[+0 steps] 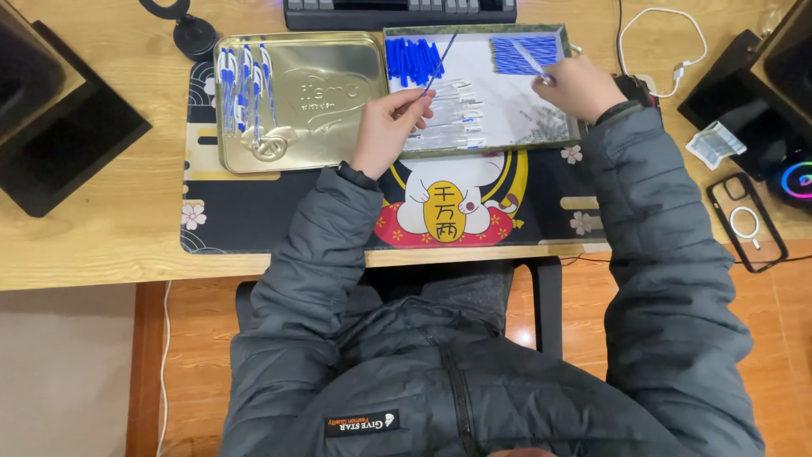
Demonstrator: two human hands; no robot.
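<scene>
**A:** What stage is this work at?

**B:** Pen assembly, I'd judge, and part-way through. The left hand [385,127] holds a thin blue pen refill [441,61], slanting up over the shallow green-rimmed cardboard tray [482,148] at the far middle of the desk. In that tray lie a pile of blue pen caps [413,59] far left, a heap of blue refills [518,52] far right, and a row of clear plastic pen barrels [448,114] nearer.

**A:** And the hands themselves?

**B:** The left is curled, thumb and forefinger pinching the refill's lower end. The right hand [579,86] rests over the tray's right side, fingers bunched and pinching what looks like a second thin refill at the heap's edge; how firmly, I cannot tell.

**A:** Any finished pieces?

**B:** A few blue-and-clear assembled pens [245,80] lie at the left end of the gold rectangular metal tin lid [321,118], just left of the tray. Both sit on the black patterned desk mat [254,211].

**A:** What does the next move call for?

**B:** Probably a barrel from the row, with the refill's tip lined up straight with its narrow opening; a slant would jam it.
</scene>
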